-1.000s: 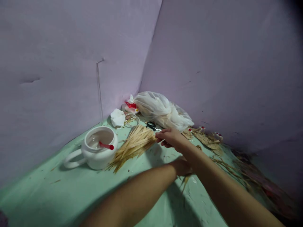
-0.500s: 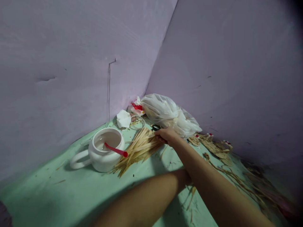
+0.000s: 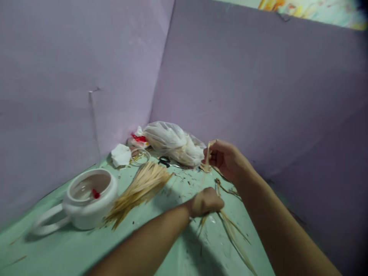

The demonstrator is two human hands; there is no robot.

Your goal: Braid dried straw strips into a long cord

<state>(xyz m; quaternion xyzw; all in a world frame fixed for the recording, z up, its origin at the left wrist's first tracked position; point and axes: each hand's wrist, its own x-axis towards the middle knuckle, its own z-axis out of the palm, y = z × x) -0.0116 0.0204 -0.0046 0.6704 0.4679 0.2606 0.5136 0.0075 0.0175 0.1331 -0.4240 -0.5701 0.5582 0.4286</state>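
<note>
My hands are working apart from each other, the left one nearer and lower, the right one higher and to the right. My left hand [image 3: 207, 201] is making a fist around dry strands [image 3: 234, 235], whose loose ends are trailing toward the near right over the green surface [image 3: 71, 249]. My right hand [image 3: 228, 159] is pinching a pale strip [image 3: 208, 156] above that surface; I cannot tell whether its lower end is reaching the other hand. A bundle of straw [image 3: 142, 188] is lying to the left of both, its near end beside a white mug [image 3: 90, 214], in which something red [image 3: 95, 194] is showing. Beyond the bundle, black-handled scissors [image 3: 164, 161] are lying near a plastic bag [image 3: 169, 140] in the far corner.
</note>
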